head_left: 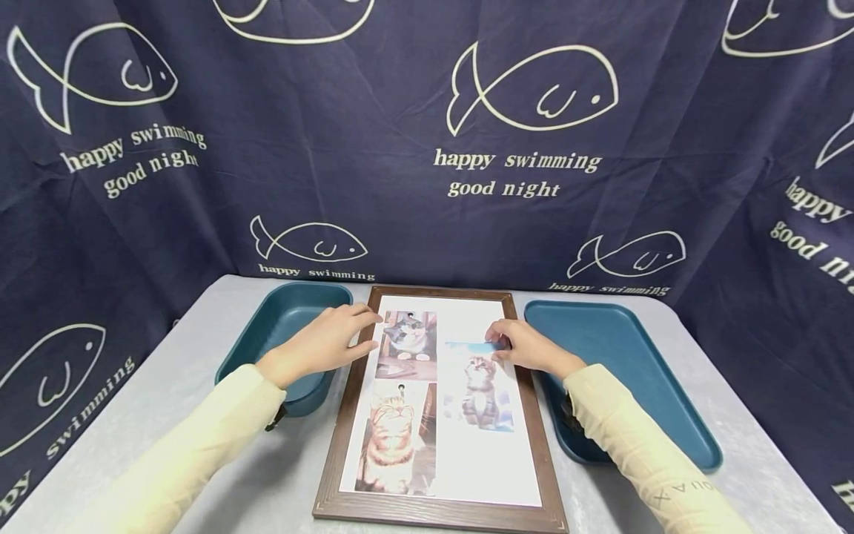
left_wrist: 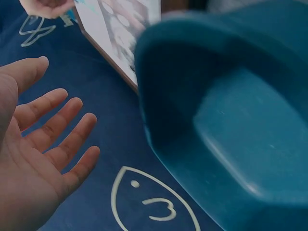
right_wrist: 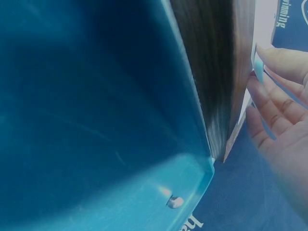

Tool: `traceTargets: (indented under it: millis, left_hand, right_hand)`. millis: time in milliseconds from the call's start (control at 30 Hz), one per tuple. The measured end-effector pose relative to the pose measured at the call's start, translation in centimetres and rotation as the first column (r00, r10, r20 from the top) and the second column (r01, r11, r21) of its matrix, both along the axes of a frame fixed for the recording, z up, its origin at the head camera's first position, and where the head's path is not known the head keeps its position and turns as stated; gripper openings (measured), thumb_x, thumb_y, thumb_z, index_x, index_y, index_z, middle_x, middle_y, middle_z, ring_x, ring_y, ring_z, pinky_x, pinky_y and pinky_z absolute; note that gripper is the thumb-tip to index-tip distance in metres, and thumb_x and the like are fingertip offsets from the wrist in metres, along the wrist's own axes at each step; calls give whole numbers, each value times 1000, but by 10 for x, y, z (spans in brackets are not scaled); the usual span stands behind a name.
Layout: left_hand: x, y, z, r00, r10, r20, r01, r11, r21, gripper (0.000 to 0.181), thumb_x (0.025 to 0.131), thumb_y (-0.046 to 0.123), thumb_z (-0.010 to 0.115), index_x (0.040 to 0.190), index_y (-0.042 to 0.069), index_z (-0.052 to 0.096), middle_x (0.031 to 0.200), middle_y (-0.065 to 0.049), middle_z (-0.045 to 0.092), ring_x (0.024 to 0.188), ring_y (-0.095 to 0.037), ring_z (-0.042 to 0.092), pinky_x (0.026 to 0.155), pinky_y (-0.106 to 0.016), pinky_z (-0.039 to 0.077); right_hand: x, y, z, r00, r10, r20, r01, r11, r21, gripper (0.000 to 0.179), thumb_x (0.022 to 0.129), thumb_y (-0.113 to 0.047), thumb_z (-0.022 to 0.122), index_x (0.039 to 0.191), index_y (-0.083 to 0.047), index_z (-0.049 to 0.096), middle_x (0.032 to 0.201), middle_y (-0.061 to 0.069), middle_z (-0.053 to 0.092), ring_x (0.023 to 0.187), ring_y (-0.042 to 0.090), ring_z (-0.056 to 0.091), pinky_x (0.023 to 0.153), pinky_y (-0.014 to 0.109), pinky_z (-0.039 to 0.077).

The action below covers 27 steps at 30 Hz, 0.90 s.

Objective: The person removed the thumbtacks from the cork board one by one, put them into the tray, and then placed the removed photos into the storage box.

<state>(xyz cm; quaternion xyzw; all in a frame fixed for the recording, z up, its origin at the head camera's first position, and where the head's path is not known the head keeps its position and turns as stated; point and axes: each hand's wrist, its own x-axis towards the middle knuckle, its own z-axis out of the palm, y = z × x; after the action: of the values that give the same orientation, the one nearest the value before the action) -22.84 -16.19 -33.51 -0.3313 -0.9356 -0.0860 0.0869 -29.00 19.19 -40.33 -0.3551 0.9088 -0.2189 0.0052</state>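
Note:
A wooden frame (head_left: 450,509) with a white board (head_left: 477,467) lies on the table. On the board's left half, a photo of a grey-and-white cat (head_left: 408,345) sits above a photo of an orange tabby (head_left: 394,445). To their right is a kitten picture (head_left: 482,393) with a pale blue background. My right hand (head_left: 530,347) pinches its upper right corner between thumb and finger; the blue corner (right_wrist: 259,70) shows in the right wrist view. My left hand (head_left: 327,337), fingers spread and holding nothing, hovers by the frame's left edge, near the upper photo.
Left of the frame stands a deep teal bin (head_left: 293,315), partly behind the left forearm. A shallow teal tray (head_left: 600,334) lies to the right, beneath the right forearm. A dark blue curtain (head_left: 400,185) with fish outlines hangs behind the grey table (head_left: 180,400).

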Motion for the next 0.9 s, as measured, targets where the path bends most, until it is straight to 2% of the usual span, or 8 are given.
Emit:
traceTargets:
  millis: [300, 500, 633, 767, 900]
  left_hand:
    - [-4, -30, 0, 997, 77, 32, -78, 996, 39, 39, 88, 30, 60, 121, 9, 57, 118, -9, 57, 105, -26, 57, 84, -48, 45]
    - [-7, -49, -1, 989, 128, 72, -132, 989, 61, 44, 88, 30, 60, 125, 7, 54, 122, -12, 55, 109, -30, 55, 87, -54, 42]
    - [-9, -61, -3, 983, 165, 85, -171, 983, 70, 45, 87, 29, 60, 124, 5, 53, 121, -14, 56, 109, -33, 55, 88, -53, 42]
    - [-9, -73, -5, 977, 199, 74, -205, 975, 85, 44, 86, 25, 62, 123, 2, 54, 119, -16, 56, 109, -34, 54, 87, -53, 42]
    - [-12, -86, -8, 979, 199, 39, -202, 972, 119, 42, 85, 21, 63, 119, -2, 55, 113, -18, 58, 104, -34, 56, 86, -50, 43]
  right_hand:
    - [0, 0, -2, 1000, 3, -3, -3, 1000, -5, 21, 78, -7, 70, 97, -5, 62, 88, 4, 61, 71, 15, 54, 65, 25, 45]
    - [-1, 1, -3, 1000, 3, -13, -3, 1000, -4, 21, 78, -5, 69, 97, -4, 61, 87, 4, 59, 71, 15, 52, 65, 26, 45]
    - [-1, 0, -2, 1000, 5, -20, -5, 1000, -8, 21, 78, -4, 69, 97, -4, 61, 86, 5, 59, 71, 15, 52, 65, 27, 44]
    - [-1, -1, -3, 1000, 5, -15, -5, 1000, 0, 22, 78, -5, 69, 99, -5, 61, 86, 4, 58, 72, 14, 51, 66, 27, 44]
    - [-1, 0, -3, 1000, 8, 0, -8, 1000, 1, 22, 79, -5, 69, 99, -5, 61, 86, 3, 57, 73, 14, 51, 67, 27, 44]
